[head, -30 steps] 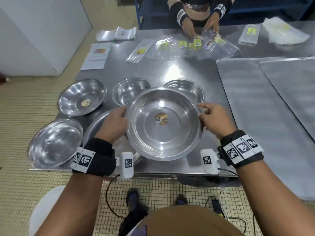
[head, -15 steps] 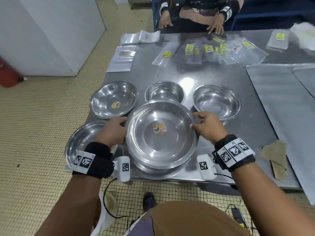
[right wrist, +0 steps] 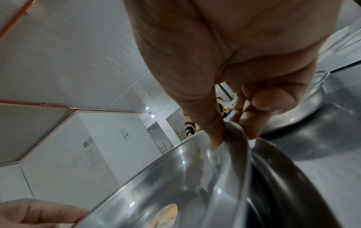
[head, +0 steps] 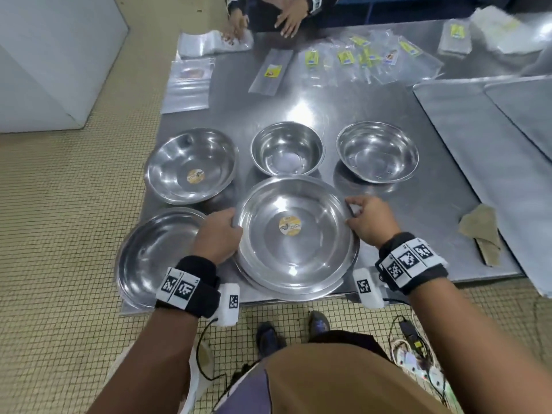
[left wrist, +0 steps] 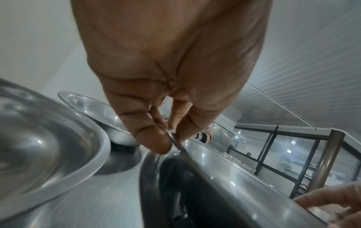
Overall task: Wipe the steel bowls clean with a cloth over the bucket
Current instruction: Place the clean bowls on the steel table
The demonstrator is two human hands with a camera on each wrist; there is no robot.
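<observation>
A large steel bowl (head: 294, 234) with a yellow sticker in its middle sits just above a wider steel bowl (head: 301, 289) at the table's front edge. My left hand (head: 216, 234) pinches the top bowl's left rim (left wrist: 175, 143) between thumb and fingers. My right hand (head: 369, 222) pinches its right rim (right wrist: 236, 138) the same way. Several more steel bowls lie around: one at front left (head: 155, 255), one with a sticker at left (head: 191, 165), a small one behind (head: 287, 148), another at right (head: 377, 151). A tan cloth (head: 482, 231) lies folded at the right. No bucket is visible.
The steel table (head: 298, 94) carries clear packets with yellow labels (head: 346, 59) at the back, where another person's hands (head: 288, 17) work. Grey trays (head: 490, 138) cover the right side. Cables and a power strip (head: 415, 351) lie on the tiled floor by my feet.
Both hands have carried the stickered bowl down and toward the front edge, onto the wider bowl. My head view has shifted left, bringing the cloth into sight.
</observation>
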